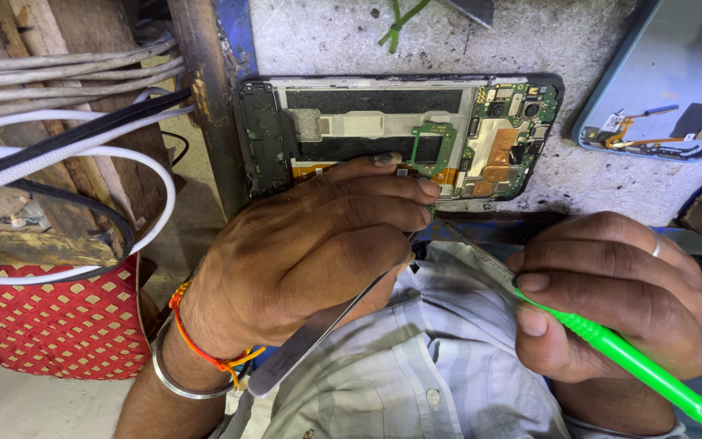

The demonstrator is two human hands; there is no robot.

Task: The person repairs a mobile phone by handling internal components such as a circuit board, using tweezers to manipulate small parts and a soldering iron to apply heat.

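Grey bench [327,41] bears two opened phones [400,134]; left hand [310,252] pinches tweezers [318,333], right hand [619,301] a green tool [643,370].

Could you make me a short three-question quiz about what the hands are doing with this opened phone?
1. True or false: the left hand holds metal tweezers.
2. What colour is the plastic tool in the right hand? A red, B green, C black.
3. Which hand rests its fingertips on the opened phone?

Key:
1. True.
2. B, green.
3. The left hand; the right stays just below the phone, at the edge of the bench.
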